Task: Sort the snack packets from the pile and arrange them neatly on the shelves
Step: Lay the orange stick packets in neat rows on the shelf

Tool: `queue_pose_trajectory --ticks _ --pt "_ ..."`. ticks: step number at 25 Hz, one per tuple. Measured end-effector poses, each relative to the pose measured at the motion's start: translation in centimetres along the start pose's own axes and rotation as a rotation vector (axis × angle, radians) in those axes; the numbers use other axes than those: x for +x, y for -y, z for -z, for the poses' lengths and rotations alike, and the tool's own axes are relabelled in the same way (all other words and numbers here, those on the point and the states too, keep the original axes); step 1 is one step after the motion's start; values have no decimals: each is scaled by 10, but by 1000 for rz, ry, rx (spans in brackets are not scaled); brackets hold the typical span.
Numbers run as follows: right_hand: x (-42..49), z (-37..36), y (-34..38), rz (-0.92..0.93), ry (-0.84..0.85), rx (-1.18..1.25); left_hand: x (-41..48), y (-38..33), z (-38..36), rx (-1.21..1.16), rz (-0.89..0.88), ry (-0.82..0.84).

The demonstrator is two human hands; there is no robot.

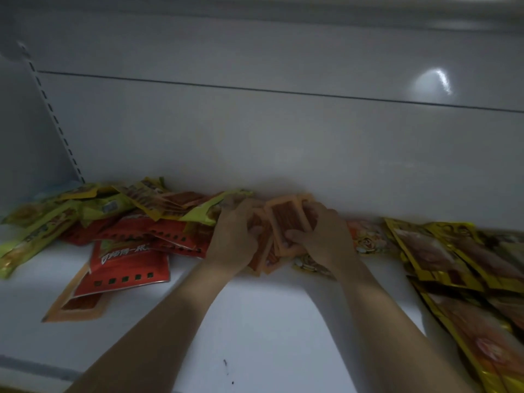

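A small stack of orange snack packets (283, 219) with dark windows stands on edge at the back middle of the white shelf (255, 321). My left hand (235, 239) grips the stack's left side. My right hand (320, 236) grips its right side, thumb across the front packet. To the left lies a loose pile of packets (113, 217), yellow-green ones on top of red ones. A red packet (127, 268) and another orange packet (76, 304) lie flat in front of that pile.
Gold and brown packets (459, 265) lie overlapped in a row along the right side. A pale patterned packet (368, 236) lies behind my right wrist. The shelf's white back panel (255, 137) rises just behind the stack, with a slotted upright (54, 117) at left.
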State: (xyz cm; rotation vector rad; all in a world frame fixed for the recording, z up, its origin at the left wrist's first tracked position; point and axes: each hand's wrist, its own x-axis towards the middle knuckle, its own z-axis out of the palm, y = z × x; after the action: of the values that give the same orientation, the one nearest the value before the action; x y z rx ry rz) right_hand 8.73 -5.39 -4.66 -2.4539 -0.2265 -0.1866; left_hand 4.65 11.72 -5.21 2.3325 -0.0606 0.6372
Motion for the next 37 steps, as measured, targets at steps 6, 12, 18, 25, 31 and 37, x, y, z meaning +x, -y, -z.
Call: queue_pose_trajectory --ticks 6,12,18,25,31,37 --pt "0 -1 -2 1 -80 175 4 10 -7 -80 19 -55" --pt "1 4 -2 -51 -160 458 3 14 -9 -167 -61 -225" --pt "-4 0 1 -32 -71 766 5 10 -8 -219 77 -341" --pt "-10 -15 13 44 -105 730 -6 -7 -11 -591 139 -167" --pt "-14 -9 14 142 -78 649 -9 -1 -14 -707 107 28" --pt "-8 -9 10 115 -156 568 -10 -1 -11 -729 183 -45"
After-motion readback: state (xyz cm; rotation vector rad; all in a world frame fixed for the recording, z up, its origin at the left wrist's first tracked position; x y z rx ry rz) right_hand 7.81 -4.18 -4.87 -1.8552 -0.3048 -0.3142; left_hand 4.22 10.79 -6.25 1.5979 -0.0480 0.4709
